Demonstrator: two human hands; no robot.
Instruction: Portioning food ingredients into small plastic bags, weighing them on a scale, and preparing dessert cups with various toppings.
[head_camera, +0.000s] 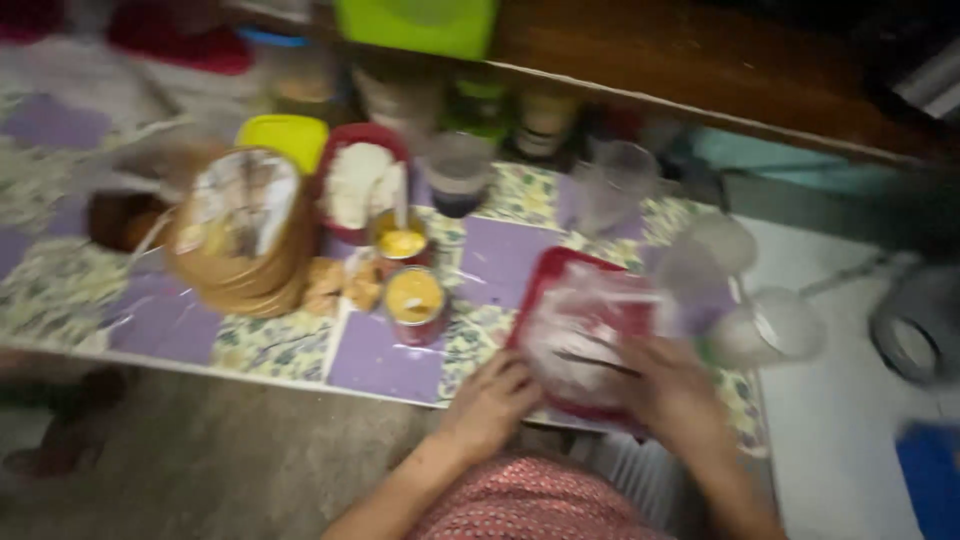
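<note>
Both hands (585, 395) grip a red tray (560, 275); yellow-topped cans (413, 297) stand beside it.

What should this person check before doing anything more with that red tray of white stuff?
1. Both hands on the red tray: ok. The left hand is at its near left edge, the right hand at its near right edge.
2. Tray resting fully on the table: not ok; its near edge looks to sit at the table's front edge.
3. Grip firm: cannot tell, the picture is blurred.
4. Room to the right: not ok; clear glasses stand close beside the tray.
5. Room to the left: ok; the small yellow-filled cups stand apart from it.
6. Dark thin stick on the white stuff: cannot tell what it is.
</note>
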